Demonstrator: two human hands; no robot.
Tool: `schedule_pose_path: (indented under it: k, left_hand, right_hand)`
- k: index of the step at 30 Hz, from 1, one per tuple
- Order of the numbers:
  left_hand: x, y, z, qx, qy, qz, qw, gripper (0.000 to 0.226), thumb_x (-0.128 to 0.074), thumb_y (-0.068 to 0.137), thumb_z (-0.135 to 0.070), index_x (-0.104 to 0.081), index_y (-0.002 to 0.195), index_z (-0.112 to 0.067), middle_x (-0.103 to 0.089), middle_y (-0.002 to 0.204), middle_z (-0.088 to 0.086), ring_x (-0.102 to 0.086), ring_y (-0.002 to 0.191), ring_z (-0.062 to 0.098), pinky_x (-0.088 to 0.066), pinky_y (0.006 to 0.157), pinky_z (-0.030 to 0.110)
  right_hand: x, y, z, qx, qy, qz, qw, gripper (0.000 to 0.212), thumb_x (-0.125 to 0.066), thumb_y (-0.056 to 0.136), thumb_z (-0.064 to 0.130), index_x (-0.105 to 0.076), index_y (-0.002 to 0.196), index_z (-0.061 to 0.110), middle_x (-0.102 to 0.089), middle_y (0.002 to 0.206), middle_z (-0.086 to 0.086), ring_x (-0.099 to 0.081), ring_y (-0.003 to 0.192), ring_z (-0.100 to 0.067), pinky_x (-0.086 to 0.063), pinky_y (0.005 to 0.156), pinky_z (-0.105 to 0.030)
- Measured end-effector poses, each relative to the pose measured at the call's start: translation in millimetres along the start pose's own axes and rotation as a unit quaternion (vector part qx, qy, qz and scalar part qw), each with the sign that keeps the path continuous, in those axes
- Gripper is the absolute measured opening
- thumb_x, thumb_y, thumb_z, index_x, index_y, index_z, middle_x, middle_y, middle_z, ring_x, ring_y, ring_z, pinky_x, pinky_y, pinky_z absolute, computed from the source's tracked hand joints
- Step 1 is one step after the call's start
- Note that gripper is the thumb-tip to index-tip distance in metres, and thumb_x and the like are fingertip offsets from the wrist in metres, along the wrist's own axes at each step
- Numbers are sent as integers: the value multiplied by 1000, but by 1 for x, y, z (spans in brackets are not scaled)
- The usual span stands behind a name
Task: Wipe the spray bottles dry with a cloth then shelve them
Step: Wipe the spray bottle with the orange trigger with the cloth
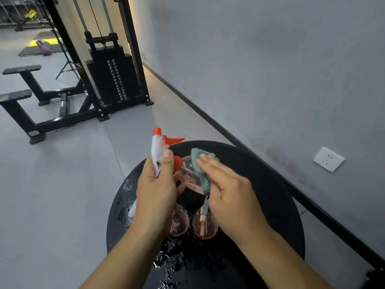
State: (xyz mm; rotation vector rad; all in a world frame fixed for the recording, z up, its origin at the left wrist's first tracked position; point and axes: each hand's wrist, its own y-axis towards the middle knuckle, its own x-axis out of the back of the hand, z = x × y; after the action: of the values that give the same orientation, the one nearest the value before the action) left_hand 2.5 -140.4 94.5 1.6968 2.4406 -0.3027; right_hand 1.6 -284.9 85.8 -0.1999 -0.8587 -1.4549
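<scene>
Bare forearms, no sleeves, unadorned.

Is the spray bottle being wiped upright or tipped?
Tipped: the bottle in the left hand leans, its nozzle up-left, its body slanting down-right under the cloth.

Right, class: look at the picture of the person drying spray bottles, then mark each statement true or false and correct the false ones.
1. The left hand grips a spray bottle by its neck. True.
2. The right hand presses a red cloth on the bottle. False: the cloth is teal.
3. The round black table is dry. False: water drops lie on it.
4. Two more pink bottles stand on the table beneath the hands. True.
5. The socket sits on the floor. False: it is on the wall.
</scene>
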Motion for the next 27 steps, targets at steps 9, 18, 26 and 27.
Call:
schedule_pose_path:
  k: [9,18,26,27]
  left_hand:
    - [-1,-2,4,-10,25,5,1000,35,-58,95,-55,-67,115,-28,-80,103,-4,-80,95,17,-65,75,31]
    - [1,1,1,-15,21,5,1000,36,-57,101,-50,-65,117,-19,-80,100,1,-80,94,21,-64,73,31]
    - [5,2,-6,-10,18,1,1000,34,-54,106,-46,-65,123,-18,-80,94,-4,-81,90,18,-63,67,27]
    - [5,2,-6,-9,18,-1,1000,35,-54,106,-46,-65,124,-18,-80,95,-5,-81,90,18,-63,68,28]
  right_hand:
    - [-1,-3,4,3,-4,26,1000,53,-47,99,0,-52,144,29,-47,149,17,-35,139,9,-34,113,-17]
    - [2,-1,1,-23,17,9,1000,52,-48,100,1,-52,144,29,-49,148,18,-38,137,9,-36,108,-11]
    - [6,3,-7,-59,73,-28,995,45,-49,102,3,-59,138,28,-55,142,19,-44,131,11,-43,102,-11]
    - [5,2,-7,-60,80,-31,995,45,-49,102,3,-60,137,28,-55,141,19,-44,131,12,-43,103,-13]
